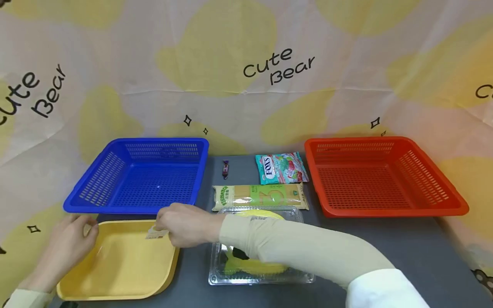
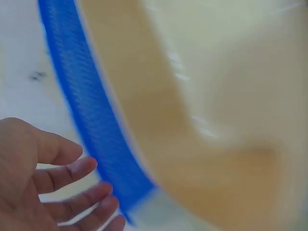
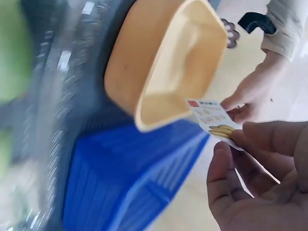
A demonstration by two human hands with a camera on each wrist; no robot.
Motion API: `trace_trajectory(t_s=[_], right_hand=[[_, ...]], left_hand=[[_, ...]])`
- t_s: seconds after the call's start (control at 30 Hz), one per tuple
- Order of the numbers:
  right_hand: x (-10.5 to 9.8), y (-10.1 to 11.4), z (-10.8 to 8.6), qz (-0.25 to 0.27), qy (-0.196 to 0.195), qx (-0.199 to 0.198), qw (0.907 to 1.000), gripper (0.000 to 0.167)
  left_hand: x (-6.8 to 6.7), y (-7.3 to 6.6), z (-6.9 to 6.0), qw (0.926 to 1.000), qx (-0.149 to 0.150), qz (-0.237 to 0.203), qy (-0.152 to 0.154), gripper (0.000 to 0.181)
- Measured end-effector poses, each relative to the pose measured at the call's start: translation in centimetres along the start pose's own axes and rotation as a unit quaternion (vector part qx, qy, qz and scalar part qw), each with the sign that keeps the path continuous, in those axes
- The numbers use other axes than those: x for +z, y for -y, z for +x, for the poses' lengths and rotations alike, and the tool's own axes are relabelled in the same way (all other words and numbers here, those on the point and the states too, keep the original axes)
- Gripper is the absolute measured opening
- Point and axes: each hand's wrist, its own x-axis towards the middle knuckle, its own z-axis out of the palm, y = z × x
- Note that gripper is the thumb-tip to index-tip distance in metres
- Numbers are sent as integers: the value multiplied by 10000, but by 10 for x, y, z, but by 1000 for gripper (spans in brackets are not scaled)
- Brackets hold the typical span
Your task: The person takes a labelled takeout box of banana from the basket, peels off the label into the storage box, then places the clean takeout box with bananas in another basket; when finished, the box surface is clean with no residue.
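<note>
While near the yellow tray [image 1: 123, 263], hands [image 1: 70, 244] apart, packet [image 3: 211, 116] in the right [image 1: 188, 224].

Head view: from above, forward and down, widest; takes in blue basket [image 1: 154, 184] and red basket [image 1: 358, 184]. Left wrist view: close by left hand [image 2: 19, 168], facing yellow tray [image 2: 130, 72] (blurred). Right wrist view: near right hand [image 3: 284, 192], turned sideways. All three share yellow tray and blue basket.

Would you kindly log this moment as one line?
Right hand: pinches flat printed item, near yellow tray | Left hand: holds nothing, at tray's left side | Blue basket: beyond tray
</note>
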Motion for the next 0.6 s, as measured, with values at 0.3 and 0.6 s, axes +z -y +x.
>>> trace_trajectory(t_s=[0.3,0.6], right_hand=[[49,31,58,32,1471,363,9884,23],[83,38,79,-403,1992,758,9762,25]], left_hand=[[12,42,-44,9879,-879,695,1069,15],[14,45,-39,9559,-1203,463,2638,31]])
